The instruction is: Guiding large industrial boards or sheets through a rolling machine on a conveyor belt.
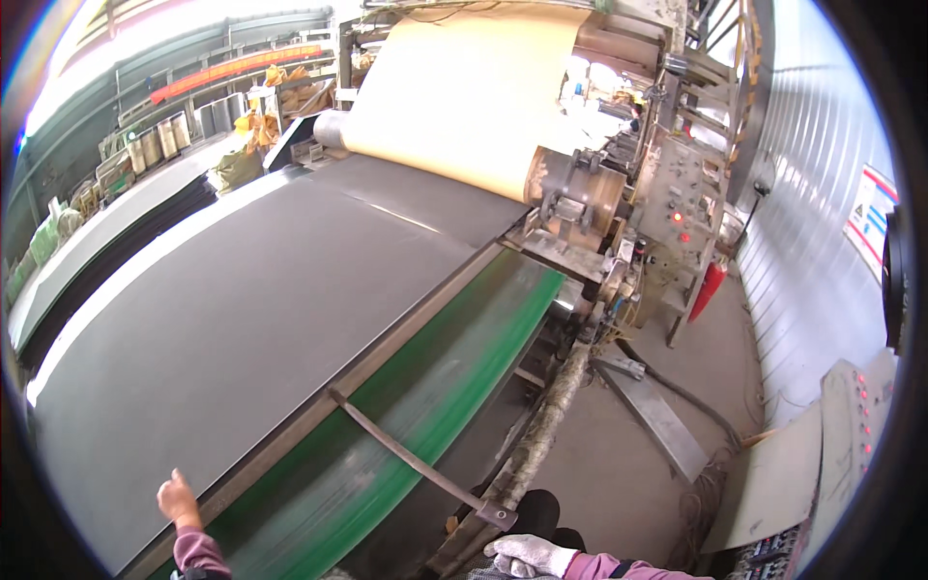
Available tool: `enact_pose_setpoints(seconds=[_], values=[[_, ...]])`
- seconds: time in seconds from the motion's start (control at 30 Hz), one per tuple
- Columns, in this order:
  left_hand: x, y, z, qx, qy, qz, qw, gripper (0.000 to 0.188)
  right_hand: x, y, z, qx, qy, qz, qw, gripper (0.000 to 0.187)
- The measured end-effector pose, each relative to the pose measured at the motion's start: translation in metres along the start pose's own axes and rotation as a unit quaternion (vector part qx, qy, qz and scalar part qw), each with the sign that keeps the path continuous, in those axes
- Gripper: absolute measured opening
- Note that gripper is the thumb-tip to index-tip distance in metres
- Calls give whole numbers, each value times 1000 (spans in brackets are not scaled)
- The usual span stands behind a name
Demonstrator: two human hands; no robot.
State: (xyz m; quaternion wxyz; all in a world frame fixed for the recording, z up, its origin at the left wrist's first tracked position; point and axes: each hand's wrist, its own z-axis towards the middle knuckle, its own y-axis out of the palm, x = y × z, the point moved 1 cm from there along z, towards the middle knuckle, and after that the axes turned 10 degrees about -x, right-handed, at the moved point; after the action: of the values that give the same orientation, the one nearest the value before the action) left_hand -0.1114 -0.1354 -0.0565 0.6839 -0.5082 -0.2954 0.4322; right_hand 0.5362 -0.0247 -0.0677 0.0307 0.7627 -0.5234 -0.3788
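Observation:
A wide dark grey sheet [232, 300] lies across the machine bed on my left. My bare left hand [178, 500] is over its near edge, one finger stretched out and the others partly bent, with nothing visible in it; I cannot tell whether it touches the sheet. My right hand [534, 556], in a whitish glove, is low in the middle, by my dark-clothed knees. Its fingers are curled together and nothing shows in them. Just beyond it, a metal bar [411, 456] crosses over a green belt [464, 377] and ends in a block.
A yellowish web [464, 97] runs down to a roller at the far end. A control panel [684, 198] with red lights stands beyond the rollers. At right are a second lit cabinet [851, 425], a metal plate [657, 416] and a dark hose [691, 396] on the floor.

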Motion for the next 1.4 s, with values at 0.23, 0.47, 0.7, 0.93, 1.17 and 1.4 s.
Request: enact_pose_setpoints(seconds=[0.23, 0.47, 0.7, 0.93, 1.17, 1.4], values=[[32, -14, -30, -54, 52, -112, 991, 50, -4, 0, 1, -29, 27, -5, 999, 24], [158, -50, -46, -79, 130, -88, 984, 58, -13, -1, -4, -58, 28, 8, 998, 24], [279, -65, -44, -141, 186, -85, 969, 68, 7, -34, -49, 57, -84, 60, 993, 17], [354, -58, -35, -190, 214, -163, 944, 64, -16, -106, -81, 162, -23, 114, 980, 19], [339, -28, -31, -48, 458, -167, 872, 31, 8, -204, -65, 177, -1, -36, 983, 14], [209, -26, -45, -160, 187, 207, 947, 35, -63, -263, -82, 165, 169, -401, 885, 14]])
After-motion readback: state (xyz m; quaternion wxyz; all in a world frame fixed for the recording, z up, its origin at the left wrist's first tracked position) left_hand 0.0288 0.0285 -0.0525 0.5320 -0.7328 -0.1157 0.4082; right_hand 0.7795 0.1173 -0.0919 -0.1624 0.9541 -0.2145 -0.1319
